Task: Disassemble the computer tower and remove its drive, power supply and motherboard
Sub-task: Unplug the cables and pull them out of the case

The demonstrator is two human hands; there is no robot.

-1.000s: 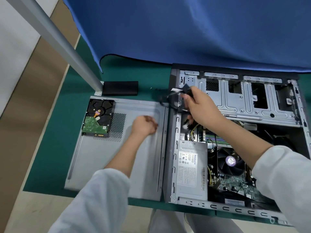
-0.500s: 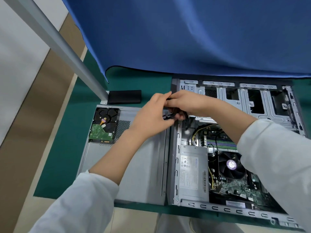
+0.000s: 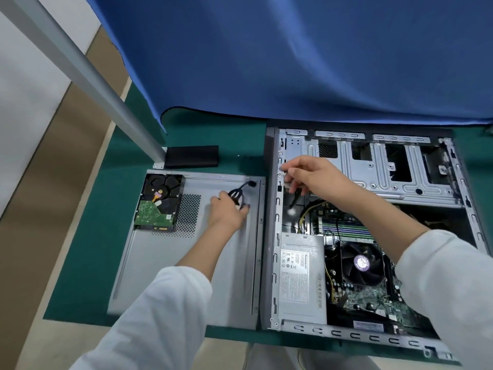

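Nearest, white sleeves run up from the bottom edge. Power supply (image 3: 300, 279) sits in the near-left corner of the open computer tower (image 3: 373, 166), below the right hand; just right of it the CPU fan (image 3: 361, 264) on the motherboard (image 3: 373, 295), both still in the case. Left of the tower lies the removed side panel (image 3: 165, 263) flat on the green mat (image 3: 88, 236). Left hand (image 3: 226, 212) rests on that panel, fingers curled round a black cable (image 3: 236, 193); the cable's plug end lies just beyond the fingers toward the panel's far right corner. Hard drive (image 3: 160, 202) lies board-side up on the panel's far left corner, well left of the left hand, already out of the case. Right hand (image 3: 314, 177) is at the tower's far-left edge, thumb and fingers pinched on something small and pale; can't tell what. A black cable end (image 3: 296, 197) hangs just beneath it. Beyond that hand, the drive cage (image 3: 386, 169). Black block (image 3: 190, 157) on the mat past the panel, next to a metal pole (image 3: 88, 76). Blue cloth (image 3: 293, 57) farthest.
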